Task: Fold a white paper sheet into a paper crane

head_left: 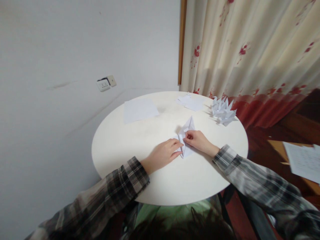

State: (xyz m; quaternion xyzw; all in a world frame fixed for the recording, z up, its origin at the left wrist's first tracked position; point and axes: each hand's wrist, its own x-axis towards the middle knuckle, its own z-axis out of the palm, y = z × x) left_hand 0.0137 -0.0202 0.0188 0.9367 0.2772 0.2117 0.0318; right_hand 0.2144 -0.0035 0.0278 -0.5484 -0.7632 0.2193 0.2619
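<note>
A partly folded sheet of white paper [188, 126] lies on the round white table [120, 143], its pointed tip toward the far side. My left hand [166, 151] rests at its left edge, with thumb and fingertips closed on a fold there. From the right, my right hand [197, 140] pinches a flap near the middle of the paper, fingers curled. The exact layers under my fingertips are hidden.
A stack of white paper [141, 110] lies at the back left. Smaller paper pieces [191, 101] are at the back, and several folded paper cranes [223, 110] stand at the right rim. A wall and a curtain [240, 50] border the table.
</note>
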